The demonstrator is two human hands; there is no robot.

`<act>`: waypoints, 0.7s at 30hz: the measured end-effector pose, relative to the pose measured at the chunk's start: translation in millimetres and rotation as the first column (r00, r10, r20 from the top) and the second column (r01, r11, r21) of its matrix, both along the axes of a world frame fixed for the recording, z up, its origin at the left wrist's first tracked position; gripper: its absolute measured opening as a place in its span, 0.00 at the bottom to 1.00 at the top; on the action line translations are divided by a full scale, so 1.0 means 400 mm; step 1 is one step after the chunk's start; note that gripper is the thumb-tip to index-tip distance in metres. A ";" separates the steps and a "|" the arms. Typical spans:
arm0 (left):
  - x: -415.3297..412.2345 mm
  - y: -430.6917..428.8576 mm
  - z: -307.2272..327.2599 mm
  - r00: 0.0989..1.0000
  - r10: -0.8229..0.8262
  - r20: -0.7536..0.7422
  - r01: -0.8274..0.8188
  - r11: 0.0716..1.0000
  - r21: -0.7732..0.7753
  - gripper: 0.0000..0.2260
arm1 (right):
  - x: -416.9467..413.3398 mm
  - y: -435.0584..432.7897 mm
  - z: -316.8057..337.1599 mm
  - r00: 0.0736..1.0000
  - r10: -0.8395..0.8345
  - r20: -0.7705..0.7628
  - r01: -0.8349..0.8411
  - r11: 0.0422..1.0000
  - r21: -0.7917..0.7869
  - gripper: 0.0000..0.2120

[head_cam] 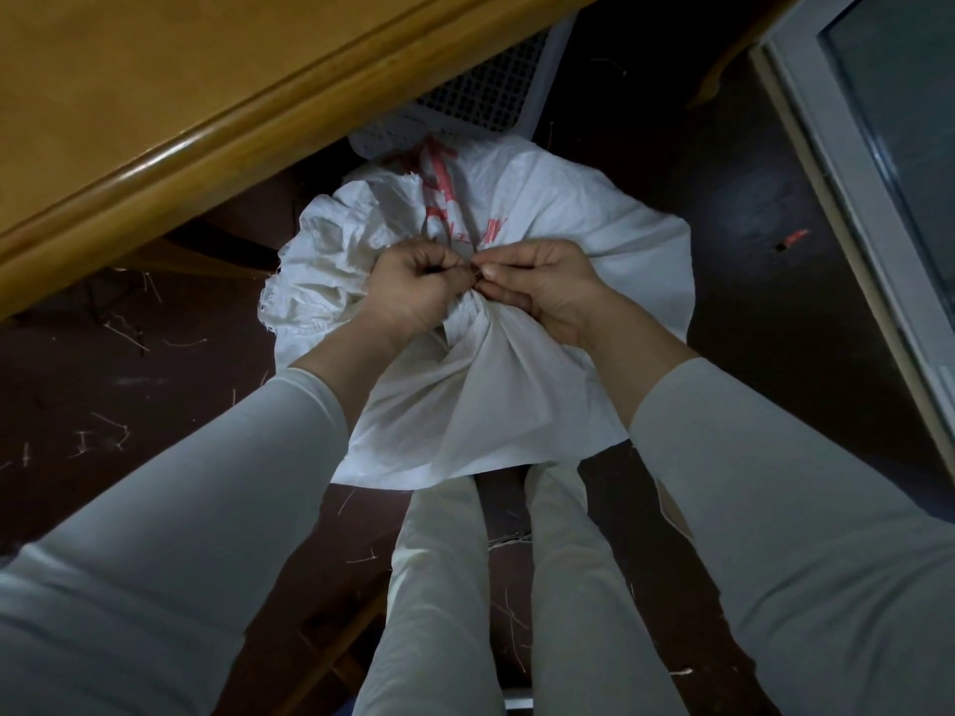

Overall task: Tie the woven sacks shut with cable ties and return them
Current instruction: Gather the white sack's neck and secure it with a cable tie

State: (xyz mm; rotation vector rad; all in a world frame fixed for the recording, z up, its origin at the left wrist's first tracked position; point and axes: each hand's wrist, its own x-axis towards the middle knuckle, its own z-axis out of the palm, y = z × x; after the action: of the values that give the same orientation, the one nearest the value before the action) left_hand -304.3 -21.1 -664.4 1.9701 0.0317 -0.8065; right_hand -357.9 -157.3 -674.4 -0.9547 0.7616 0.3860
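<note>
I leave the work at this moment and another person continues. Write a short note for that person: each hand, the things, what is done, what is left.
Left hand: fingers curled, pinches a thin dark strip, likely the cable tie, at the gathered neck of the woven sack.
Right hand: pinches the same strip from the other side.
Sack: white, red print, on the dark floor beside the wooden table.
Done: mouth gathered; whether the tie is locked cannot be seen.
Left: pull it tight, return the sack.
</note>
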 end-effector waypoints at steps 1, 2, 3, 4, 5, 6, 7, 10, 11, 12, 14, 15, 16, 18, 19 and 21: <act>0.000 0.000 0.001 1.000 0.006 -0.010 -0.006 1.000 -0.006 0.09 | 0.000 0.000 0.000 1.000 0.002 -0.002 -0.002 1.000 -0.001 0.07; -0.001 0.000 0.003 1.000 0.014 -0.023 -0.014 1.000 -0.016 0.10 | 0.000 0.000 0.000 1.000 0.001 -0.005 -0.001 1.000 -0.001 0.07; -0.002 -0.001 0.005 0.999 0.021 -0.036 -0.022 0.999 -0.026 0.10 | 0.000 -0.001 0.000 1.000 -0.001 -0.006 0.001 1.000 -0.002 0.07; -0.002 -0.002 0.008 0.999 0.026 -0.046 -0.028 0.999 -0.037 0.10 | 0.000 -0.002 0.001 1.000 -0.002 -0.007 0.002 1.000 -0.003 0.07; -0.003 -0.003 0.009 0.998 0.032 -0.055 -0.034 0.998 -0.045 0.10 | 0.000 -0.002 0.001 1.000 -0.002 -0.007 0.002 1.000 -0.006 0.07; -0.003 -0.004 0.009 0.997 0.039 -0.062 -0.042 0.998 -0.048 0.10 | -0.001 -0.001 0.002 1.000 -0.002 -0.005 0.002 1.000 -0.011 0.08; -0.002 -0.005 0.010 0.996 0.047 -0.069 -0.051 0.998 -0.047 0.10 | -0.001 -0.001 0.002 1.000 -0.001 -0.002 0.001 1.000 -0.015 0.08; 0.001 -0.007 0.011 0.994 0.068 -0.086 -0.071 0.997 -0.039 0.09 | 0.002 0.000 0.004 1.000 0.020 0.012 -0.019 0.999 -0.036 0.09; 0.002 -0.007 0.012 0.994 0.073 -0.087 -0.076 0.997 -0.033 0.09 | 0.004 0.001 0.004 0.999 0.028 0.019 -0.027 0.999 -0.044 0.09; 0.003 -0.006 0.012 0.993 0.081 -0.087 -0.083 0.996 -0.029 0.09 | 0.004 0.002 0.004 0.999 0.034 0.024 -0.032 0.998 -0.050 0.09; 0.003 -0.006 0.012 0.992 0.090 -0.090 -0.093 0.995 -0.028 0.08 | 0.003 0.002 0.006 0.999 0.043 0.029 -0.041 0.998 -0.057 0.09; 0.002 -0.006 0.012 0.992 0.087 -0.097 -0.090 0.996 -0.027 0.07 | 0.001 0.000 0.007 0.999 0.047 0.027 -0.045 0.997 -0.055 0.09; 0.001 -0.005 0.012 0.991 0.080 -0.103 -0.083 0.996 -0.025 0.07 | 0.000 -0.003 0.007 0.999 0.048 0.021 -0.047 0.998 -0.045 0.09; -0.002 -0.005 0.010 0.993 0.066 -0.102 -0.069 0.997 -0.025 0.08 | -0.003 -0.009 0.010 0.999 0.039 -0.004 -0.039 0.999 -0.003 0.10; -0.004 -0.003 0.008 0.994 0.061 -0.094 -0.064 0.998 -0.029 0.08 | -0.005 -0.011 0.010 0.999 0.028 -0.018 -0.028 0.999 0.018 0.10; -0.006 -0.001 0.005 0.995 0.052 -0.084 -0.055 0.998 -0.041 0.09 | -0.006 -0.009 0.012 1.000 -0.001 -0.029 0.002 1.000 0.024 0.11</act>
State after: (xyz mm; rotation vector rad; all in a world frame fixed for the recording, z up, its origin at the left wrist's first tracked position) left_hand -306.7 -21.6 -662.3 1.8870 0.1148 -0.8470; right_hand -360.5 -160.8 -669.8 -0.9278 0.7828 0.4077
